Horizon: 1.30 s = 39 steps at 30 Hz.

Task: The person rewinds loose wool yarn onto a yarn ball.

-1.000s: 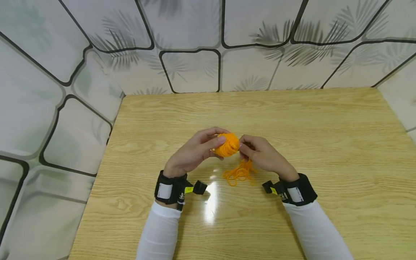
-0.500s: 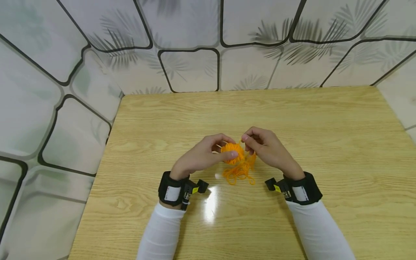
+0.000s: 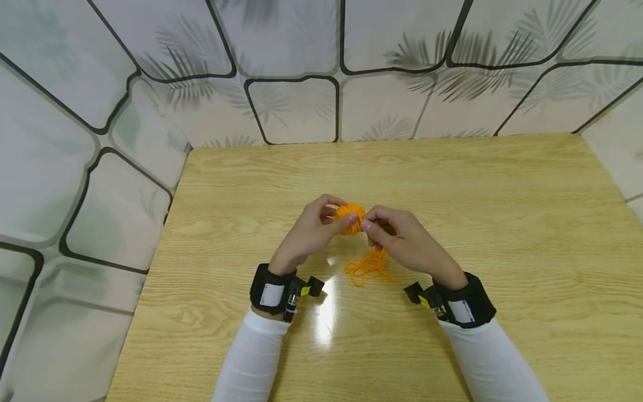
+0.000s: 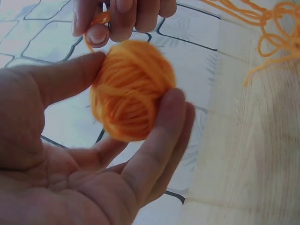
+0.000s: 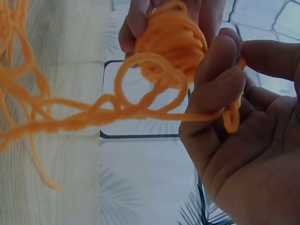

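Note:
My left hand [image 3: 313,229] holds a small ball of orange yarn [image 4: 129,93] between thumb and fingers, raised over the table. Close to its right side, my right hand [image 3: 402,237] pinches a strand of yarn [image 5: 233,117] between thumb and curled fingers. In the right wrist view the strand passes through those fingers and trails, looped and twisted, toward the loose yarn. That loose tangle of orange yarn [image 3: 370,269] lies on the table below the hands; one cut end [image 4: 247,82] shows in the left wrist view.
The pale wood table [image 3: 452,184] spreads under both arms. A wall covering [image 3: 296,109] with dark outlines and leaf prints stands behind it and to the left. Each wrist wears a black strap with a small camera [image 3: 315,286].
The ball first came lower and right with the left thumb across it, then went back up and left. My right hand rose above the ball with the strand, then came down beside it.

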Each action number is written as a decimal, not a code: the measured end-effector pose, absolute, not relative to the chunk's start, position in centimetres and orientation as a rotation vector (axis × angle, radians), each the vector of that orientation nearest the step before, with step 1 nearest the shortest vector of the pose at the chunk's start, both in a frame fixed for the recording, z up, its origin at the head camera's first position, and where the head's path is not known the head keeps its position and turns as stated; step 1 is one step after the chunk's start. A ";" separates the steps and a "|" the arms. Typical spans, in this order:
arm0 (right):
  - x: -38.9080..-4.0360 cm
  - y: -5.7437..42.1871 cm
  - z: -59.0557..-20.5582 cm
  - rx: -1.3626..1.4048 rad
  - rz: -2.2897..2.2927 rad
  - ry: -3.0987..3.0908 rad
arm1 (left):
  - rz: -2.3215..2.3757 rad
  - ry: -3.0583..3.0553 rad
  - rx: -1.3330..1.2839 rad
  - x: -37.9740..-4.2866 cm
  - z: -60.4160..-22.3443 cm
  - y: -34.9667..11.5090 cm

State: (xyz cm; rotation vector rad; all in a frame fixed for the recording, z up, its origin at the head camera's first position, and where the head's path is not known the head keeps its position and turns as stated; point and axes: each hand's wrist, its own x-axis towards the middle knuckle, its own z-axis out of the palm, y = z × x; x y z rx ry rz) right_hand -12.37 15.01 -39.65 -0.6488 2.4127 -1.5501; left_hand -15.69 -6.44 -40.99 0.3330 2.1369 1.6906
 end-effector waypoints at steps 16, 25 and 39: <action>-11.7 12.7 -40.5 -0.779 -1.466 2.294 | 2.270 1.764 0.053 -16.1 -40.7 -6.6; -12.4 12.5 -42.2 -0.766 -1.395 2.258 | 2.392 1.410 0.142 -15.9 -39.9 -7.1; -14.0 14.6 -43.2 -0.592 -1.431 2.353 | 2.077 1.506 0.398 -15.4 -39.1 -8.2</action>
